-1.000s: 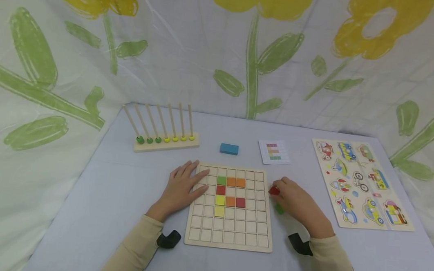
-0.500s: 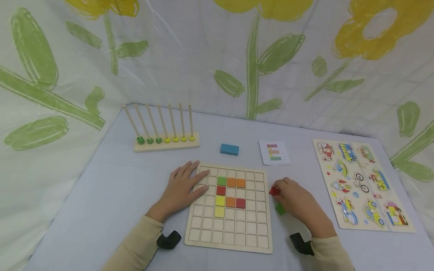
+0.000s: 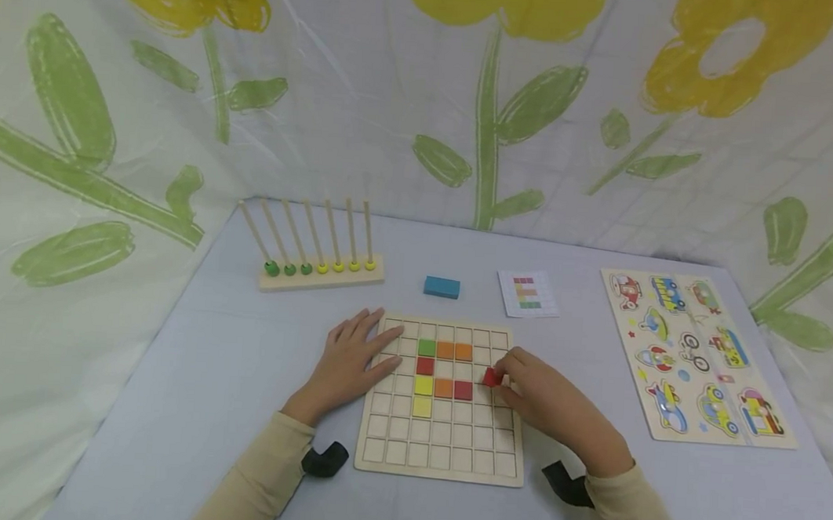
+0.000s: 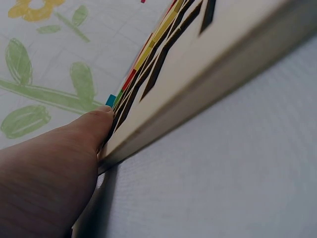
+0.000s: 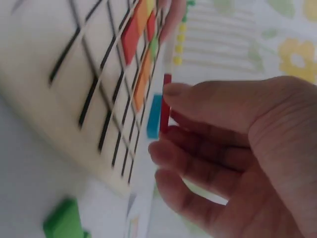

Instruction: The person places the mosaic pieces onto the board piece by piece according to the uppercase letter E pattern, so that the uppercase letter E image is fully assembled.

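Observation:
A wooden grid board lies on the table before me. Its squares hold a green tile, two orange tiles along the top, a red tile, two yellow tiles, and another orange tile beside a darker red tile. My left hand rests with extended fingers on the board's left edge. Over the right columns, my right hand pinches a loose red tile between thumb and fingers. A green piece beside the board shows in the right wrist view; in the head view the hand hides it.
Behind the board lie a blue block and a card with a coloured grid pattern. A peg stand with green and yellow beads is at back left. A vehicle picture puzzle lies at right.
My right hand has moved left from beside the board to above its right columns, carrying the red tile. The left hand stays in place.

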`<state>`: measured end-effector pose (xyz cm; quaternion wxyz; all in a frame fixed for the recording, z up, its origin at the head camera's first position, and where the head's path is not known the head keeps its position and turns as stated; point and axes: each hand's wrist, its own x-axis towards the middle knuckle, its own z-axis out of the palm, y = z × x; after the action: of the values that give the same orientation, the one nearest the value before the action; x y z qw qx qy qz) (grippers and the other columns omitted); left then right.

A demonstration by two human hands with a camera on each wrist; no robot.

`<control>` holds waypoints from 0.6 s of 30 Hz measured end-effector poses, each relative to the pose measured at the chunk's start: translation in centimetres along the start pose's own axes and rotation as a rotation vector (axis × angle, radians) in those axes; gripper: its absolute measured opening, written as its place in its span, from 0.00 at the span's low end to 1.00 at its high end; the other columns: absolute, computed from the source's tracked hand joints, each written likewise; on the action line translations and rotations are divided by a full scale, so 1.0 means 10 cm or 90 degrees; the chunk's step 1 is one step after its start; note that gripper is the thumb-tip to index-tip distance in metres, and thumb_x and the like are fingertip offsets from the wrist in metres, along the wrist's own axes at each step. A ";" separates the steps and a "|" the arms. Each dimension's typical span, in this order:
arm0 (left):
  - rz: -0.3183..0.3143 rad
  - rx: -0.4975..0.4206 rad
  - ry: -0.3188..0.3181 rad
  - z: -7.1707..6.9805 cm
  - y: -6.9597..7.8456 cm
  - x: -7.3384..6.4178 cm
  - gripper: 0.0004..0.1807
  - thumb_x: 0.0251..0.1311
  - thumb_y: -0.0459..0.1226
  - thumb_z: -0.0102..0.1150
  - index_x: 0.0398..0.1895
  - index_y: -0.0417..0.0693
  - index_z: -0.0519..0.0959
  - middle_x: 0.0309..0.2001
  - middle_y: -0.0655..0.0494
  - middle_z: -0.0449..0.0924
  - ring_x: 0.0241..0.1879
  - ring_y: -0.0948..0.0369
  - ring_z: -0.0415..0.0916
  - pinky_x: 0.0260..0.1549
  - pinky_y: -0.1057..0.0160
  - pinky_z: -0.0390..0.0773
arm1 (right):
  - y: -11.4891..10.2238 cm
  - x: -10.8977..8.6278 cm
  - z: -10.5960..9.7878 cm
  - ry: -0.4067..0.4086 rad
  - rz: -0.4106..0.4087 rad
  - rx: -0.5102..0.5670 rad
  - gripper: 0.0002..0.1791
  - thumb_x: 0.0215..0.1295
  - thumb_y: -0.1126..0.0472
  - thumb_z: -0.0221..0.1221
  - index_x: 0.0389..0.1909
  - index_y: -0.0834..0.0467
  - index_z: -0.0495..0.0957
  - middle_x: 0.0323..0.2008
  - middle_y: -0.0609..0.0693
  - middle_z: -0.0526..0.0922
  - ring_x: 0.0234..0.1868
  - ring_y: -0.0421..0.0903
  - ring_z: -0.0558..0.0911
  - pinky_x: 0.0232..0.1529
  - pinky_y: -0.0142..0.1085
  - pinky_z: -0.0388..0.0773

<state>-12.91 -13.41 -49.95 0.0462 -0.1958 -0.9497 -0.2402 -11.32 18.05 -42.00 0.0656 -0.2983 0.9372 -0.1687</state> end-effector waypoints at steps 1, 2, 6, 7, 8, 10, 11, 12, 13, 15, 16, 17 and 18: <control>0.001 0.000 0.001 0.00 0.00 0.00 0.28 0.66 0.55 0.50 0.68 0.63 0.68 0.73 0.49 0.56 0.73 0.48 0.48 0.66 0.42 0.50 | -0.04 0.00 0.01 -0.003 -0.020 0.014 0.08 0.61 0.62 0.64 0.40 0.54 0.77 0.39 0.42 0.77 0.38 0.39 0.77 0.39 0.32 0.78; 0.002 0.000 0.002 0.00 -0.01 0.00 0.28 0.66 0.55 0.50 0.68 0.63 0.68 0.73 0.49 0.56 0.73 0.48 0.48 0.66 0.42 0.50 | -0.08 0.01 0.03 -0.005 -0.040 0.028 0.08 0.61 0.62 0.64 0.40 0.54 0.77 0.39 0.42 0.77 0.38 0.38 0.77 0.39 0.31 0.78; 0.004 0.001 0.003 0.00 -0.01 0.00 0.28 0.66 0.55 0.50 0.68 0.62 0.68 0.73 0.49 0.57 0.73 0.48 0.49 0.66 0.42 0.50 | -0.22 0.02 0.13 -0.017 -0.108 0.064 0.07 0.62 0.61 0.64 0.39 0.53 0.77 0.38 0.41 0.76 0.36 0.37 0.75 0.38 0.27 0.77; 0.004 0.002 0.003 0.00 -0.01 0.00 0.28 0.66 0.55 0.50 0.68 0.62 0.68 0.73 0.49 0.57 0.73 0.48 0.49 0.66 0.42 0.50 | -0.25 0.03 0.16 -0.023 -0.118 0.066 0.07 0.62 0.61 0.63 0.39 0.52 0.77 0.38 0.40 0.76 0.36 0.36 0.74 0.37 0.26 0.76; 0.004 0.002 0.002 0.00 -0.01 0.00 0.28 0.66 0.55 0.50 0.68 0.62 0.68 0.73 0.49 0.57 0.73 0.48 0.49 0.66 0.42 0.50 | -0.29 0.04 0.19 -0.027 -0.127 0.065 0.06 0.62 0.60 0.63 0.39 0.52 0.77 0.37 0.40 0.75 0.35 0.35 0.73 0.36 0.25 0.75; 0.002 0.003 0.000 0.00 -0.01 0.01 0.28 0.66 0.55 0.50 0.68 0.63 0.67 0.73 0.49 0.57 0.73 0.48 0.48 0.66 0.42 0.50 | -0.35 0.05 0.25 -0.041 -0.138 0.067 0.06 0.63 0.59 0.63 0.38 0.51 0.77 0.37 0.39 0.75 0.34 0.34 0.71 0.36 0.24 0.74; 0.001 0.003 -0.002 0.00 -0.01 0.01 0.28 0.66 0.55 0.50 0.68 0.63 0.67 0.73 0.49 0.57 0.73 0.48 0.48 0.66 0.42 0.50 | -0.38 0.06 0.27 -0.050 -0.143 0.070 0.06 0.63 0.58 0.63 0.39 0.51 0.77 0.37 0.39 0.75 0.35 0.34 0.71 0.36 0.24 0.74; 0.001 0.004 -0.003 0.00 -0.01 0.01 0.28 0.66 0.55 0.50 0.68 0.63 0.67 0.73 0.49 0.57 0.73 0.48 0.48 0.66 0.42 0.50 | -0.41 0.06 0.30 -0.057 -0.147 0.076 0.06 0.64 0.58 0.62 0.39 0.52 0.77 0.38 0.39 0.75 0.35 0.34 0.71 0.37 0.24 0.73; 0.001 0.005 -0.004 0.01 -0.02 0.01 0.28 0.66 0.55 0.50 0.68 0.63 0.67 0.73 0.49 0.57 0.73 0.48 0.48 0.66 0.42 0.50 | -0.43 0.06 0.32 -0.064 -0.151 0.073 0.06 0.64 0.58 0.62 0.39 0.51 0.77 0.39 0.39 0.75 0.36 0.34 0.71 0.38 0.24 0.73; 0.002 0.006 -0.004 0.00 -0.02 0.01 0.28 0.66 0.55 0.49 0.68 0.63 0.67 0.73 0.49 0.57 0.73 0.48 0.49 0.66 0.42 0.51 | -0.47 0.07 0.37 -0.076 -0.157 0.068 0.06 0.65 0.57 0.61 0.41 0.51 0.77 0.40 0.39 0.75 0.37 0.33 0.72 0.40 0.23 0.73; 0.002 0.006 -0.004 0.00 -0.02 0.01 0.28 0.66 0.55 0.49 0.68 0.63 0.67 0.73 0.49 0.57 0.73 0.48 0.49 0.66 0.42 0.51 | -0.49 0.07 0.39 -0.083 -0.160 0.065 0.07 0.65 0.57 0.61 0.41 0.52 0.77 0.40 0.40 0.75 0.38 0.33 0.72 0.40 0.24 0.74; 0.002 0.005 -0.004 0.00 -0.02 0.01 0.28 0.66 0.55 0.49 0.68 0.63 0.67 0.73 0.49 0.57 0.73 0.48 0.49 0.66 0.42 0.51 | -0.51 0.08 0.41 -0.088 -0.163 0.058 0.07 0.65 0.56 0.61 0.42 0.52 0.78 0.40 0.40 0.75 0.38 0.33 0.72 0.40 0.24 0.74; 0.001 0.005 -0.005 0.00 -0.01 0.00 0.28 0.66 0.55 0.49 0.68 0.63 0.67 0.73 0.49 0.56 0.73 0.48 0.48 0.66 0.42 0.50 | -0.53 0.08 0.42 -0.090 -0.167 0.051 0.07 0.65 0.56 0.61 0.42 0.51 0.78 0.39 0.39 0.75 0.37 0.33 0.72 0.40 0.23 0.73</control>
<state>-13.01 -13.49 -50.03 0.0436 -0.1969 -0.9506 -0.2360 -8.17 12.39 -44.08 0.1208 -0.4265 0.8758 -0.1912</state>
